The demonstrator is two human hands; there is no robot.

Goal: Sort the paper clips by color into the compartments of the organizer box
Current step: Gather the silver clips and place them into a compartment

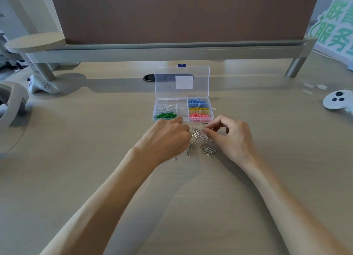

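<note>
Right hand [233,138] pinches one clip from the silver paper clips [206,150] lying loose before the organizer box [182,112]; left hand [168,138] curls, grip unclear. Risk: interlocked clips may lift together and scatter.

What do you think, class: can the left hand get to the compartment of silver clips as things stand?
Probably yes. The lid stands open, the left hand sits just before the organizer box, and nothing lies between it and that compartment.

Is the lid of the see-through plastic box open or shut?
Open. The clear lid stands upright behind the clear plastic organizer box, leaving its coloured paper clips uncovered.
</note>
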